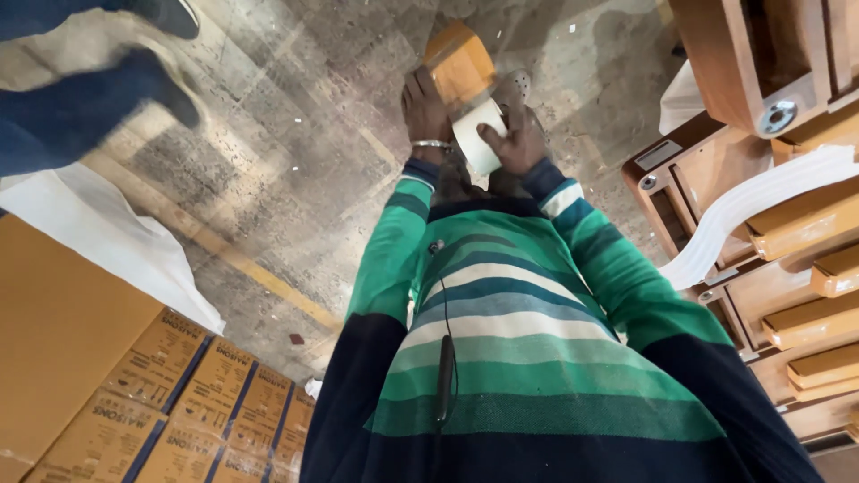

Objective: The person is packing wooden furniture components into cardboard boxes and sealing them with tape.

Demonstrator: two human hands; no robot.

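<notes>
Both hands' fingers (490, 134) clamp a wooden block (459, 63) half-wrapped in white foam sheet (476, 134); printed tan cartons (192, 407) lower left.

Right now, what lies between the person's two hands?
In the head view, a tan wooden block with white wrap around its near end lies between the left hand and right hand. Both hands touch it.

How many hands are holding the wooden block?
2: the left hand grips the wooden block on its left side, the right hand presses white wrapping under it.
</notes>
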